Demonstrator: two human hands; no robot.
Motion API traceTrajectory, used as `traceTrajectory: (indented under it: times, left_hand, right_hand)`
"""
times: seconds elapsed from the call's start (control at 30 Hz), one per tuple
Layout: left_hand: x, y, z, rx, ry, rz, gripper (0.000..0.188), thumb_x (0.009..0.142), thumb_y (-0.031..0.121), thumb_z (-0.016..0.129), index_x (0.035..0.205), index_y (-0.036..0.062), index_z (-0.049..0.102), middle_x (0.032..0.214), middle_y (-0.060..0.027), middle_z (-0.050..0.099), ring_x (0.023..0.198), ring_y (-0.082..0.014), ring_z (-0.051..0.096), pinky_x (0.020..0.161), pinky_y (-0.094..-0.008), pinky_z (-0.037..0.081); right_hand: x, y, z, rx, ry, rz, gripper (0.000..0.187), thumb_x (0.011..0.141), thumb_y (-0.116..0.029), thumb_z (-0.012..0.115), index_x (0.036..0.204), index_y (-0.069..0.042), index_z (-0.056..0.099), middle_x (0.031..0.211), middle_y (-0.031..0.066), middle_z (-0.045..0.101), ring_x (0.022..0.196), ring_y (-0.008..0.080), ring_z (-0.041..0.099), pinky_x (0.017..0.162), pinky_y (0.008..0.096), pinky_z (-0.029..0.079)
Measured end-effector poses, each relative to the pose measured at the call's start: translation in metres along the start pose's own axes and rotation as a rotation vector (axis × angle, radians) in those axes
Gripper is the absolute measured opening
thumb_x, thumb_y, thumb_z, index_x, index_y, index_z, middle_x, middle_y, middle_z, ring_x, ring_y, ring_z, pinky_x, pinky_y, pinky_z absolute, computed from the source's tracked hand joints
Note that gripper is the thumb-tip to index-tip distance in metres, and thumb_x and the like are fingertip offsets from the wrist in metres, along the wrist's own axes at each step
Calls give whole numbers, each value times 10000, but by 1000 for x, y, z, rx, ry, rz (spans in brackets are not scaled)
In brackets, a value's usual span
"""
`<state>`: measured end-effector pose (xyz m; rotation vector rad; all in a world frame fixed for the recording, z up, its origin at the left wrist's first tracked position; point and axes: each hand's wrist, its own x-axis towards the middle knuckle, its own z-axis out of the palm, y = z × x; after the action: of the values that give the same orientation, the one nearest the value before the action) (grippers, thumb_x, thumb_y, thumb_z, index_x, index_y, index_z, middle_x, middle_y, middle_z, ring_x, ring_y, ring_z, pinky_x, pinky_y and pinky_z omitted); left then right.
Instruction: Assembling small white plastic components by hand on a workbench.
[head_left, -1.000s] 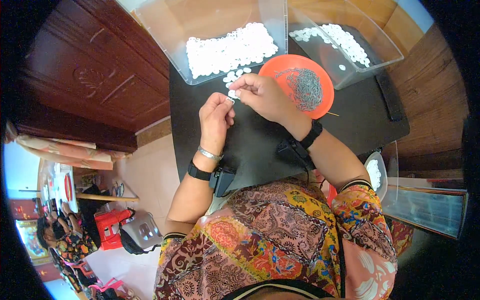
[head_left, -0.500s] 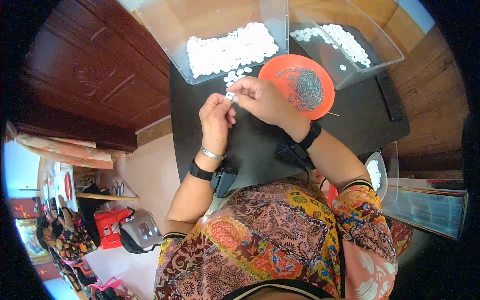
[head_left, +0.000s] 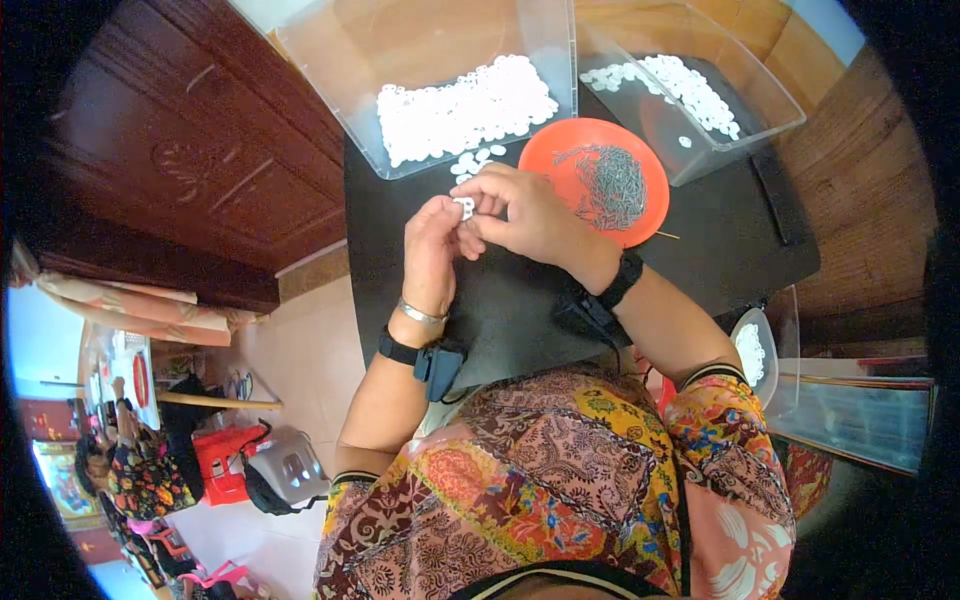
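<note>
Between the fingertips of both hands is a small white plastic piece (head_left: 466, 208) with dark holes in it. My left hand (head_left: 436, 232) pinches it from the left, thumb and fingers closed. My right hand (head_left: 525, 212) grips it from the right with thumb and forefinger. Just beyond the fingers, several loose white oval pieces (head_left: 484, 155) lie on the black table (head_left: 500, 310). Close to the right hand rests an orange plate (head_left: 545, 150) holding a heap of small grey metal screws or pins (head_left: 615, 188).
A clear plastic bin (head_left: 350, 130) full of white pieces (head_left: 460, 112) stands at the back. Another clear bin (head_left: 740, 140) with white pieces is at the back right. A thin stick (head_left: 668, 235) lies by the plate. Another person (head_left: 150, 475) sits far left.
Both hands have shifted slightly toward me and right, still holding the white piece. The piece is turned, so its holes show more clearly.
</note>
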<state>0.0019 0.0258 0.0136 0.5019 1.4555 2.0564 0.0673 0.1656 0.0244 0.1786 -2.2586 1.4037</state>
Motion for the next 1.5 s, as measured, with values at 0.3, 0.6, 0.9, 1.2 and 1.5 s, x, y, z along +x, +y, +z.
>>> traceTrajectory:
  times: [0.3,0.6,0.9,1.2,1.5]
  left_hand:
    - [-5,0,7,52,21,32,230,927,197,452,848,17,572,655,-43,577,544,-102,538,495,-205,412]
    - [-1,-2,-1,5,-16,90,212,925,190,462,850,21,567,672,-30,570,551,-88,523,508,-200,405]
    - [-5,0,3,50,24,153,189,921,158,468,849,15,567,681,-27,570,560,-80,510,530,-206,395]
    - [-8,4,4,62,-5,183,180,916,146,466,856,13,571,706,-25,570,579,-77,498,536,-205,385]
    - [-10,3,8,103,11,203,184,917,162,466,853,21,567,677,-3,537,557,-65,466,511,-199,357]
  right_hand:
    - [-2,-1,1,-152,64,-91,289,719,-57,661,1005,-41,627,816,80,579,691,178,593,624,287,489]
    - [-1,-10,-2,-181,17,-189,236,729,-85,617,954,-13,611,855,122,558,801,293,573,707,363,480]
    - [-1,-10,-1,-199,72,-264,270,730,-62,673,992,-17,623,849,94,576,719,217,590,625,318,481]
    - [0,-15,-6,-234,57,-301,276,735,-91,683,1000,-32,632,865,91,593,753,238,605,640,317,488]
    - [0,-11,-6,-189,40,-284,232,748,-94,674,973,-44,641,839,84,594,701,219,606,612,310,486]
